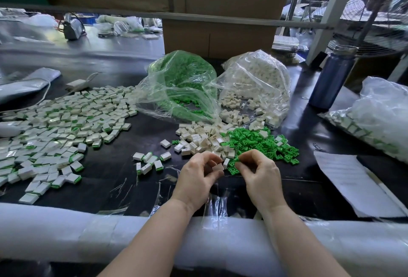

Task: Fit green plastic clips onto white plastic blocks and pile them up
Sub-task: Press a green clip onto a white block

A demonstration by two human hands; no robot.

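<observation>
Left hand pinches a white block; paper sheet's writing illegible

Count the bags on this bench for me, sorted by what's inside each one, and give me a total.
Bag of green clips: 1
Bag of white blocks: 1
Bag of finished blocks with clips: 1
Total: 3
</observation>
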